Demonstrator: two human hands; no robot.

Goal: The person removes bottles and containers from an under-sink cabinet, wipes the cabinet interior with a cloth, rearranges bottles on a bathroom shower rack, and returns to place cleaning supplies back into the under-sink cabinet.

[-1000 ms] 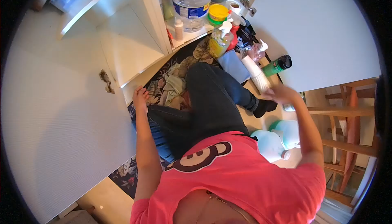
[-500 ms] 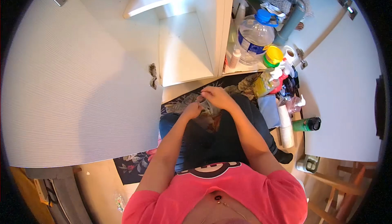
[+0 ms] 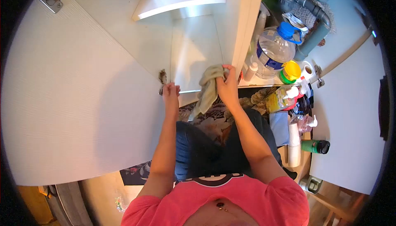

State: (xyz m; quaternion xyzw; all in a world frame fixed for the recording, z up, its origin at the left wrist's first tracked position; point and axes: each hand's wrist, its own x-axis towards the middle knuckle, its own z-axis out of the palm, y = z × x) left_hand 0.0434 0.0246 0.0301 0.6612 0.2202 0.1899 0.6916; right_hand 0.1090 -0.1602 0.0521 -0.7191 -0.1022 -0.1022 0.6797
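Observation:
A pale, crumpled cloth (image 3: pixel 207 89) hangs from my right hand (image 3: pixel 227 86), whose fingers and thumb are closed on it. The cloth is at the front edge of the low cabinet compartment (image 3: pixel 197 49), its tail dangling over the dark floral mat (image 3: pixel 202 123). My left hand (image 3: pixel 170 93) is beside the metal door hinge (image 3: pixel 162 81), at the compartment's left front corner. Its fingers are curled together; anything inside them is hidden.
Open cabinet doors flank me: the left door (image 3: pixel 90 110) and the right door (image 3: pixel 350 102). A large water bottle (image 3: pixel 272 55) and a yellow-lidded tub (image 3: pixel 291 71) stand under grey pipes (image 3: pixel 311 46). Stacked cups (image 3: pixel 293 145), a green bottle (image 3: pixel 315 146) and several cleaning bottles are at my right.
Both hands have moved from above my lap forward to the cabinet, and apart from each other. The cloth now hangs clearly from my right hand. The view has shifted slightly.

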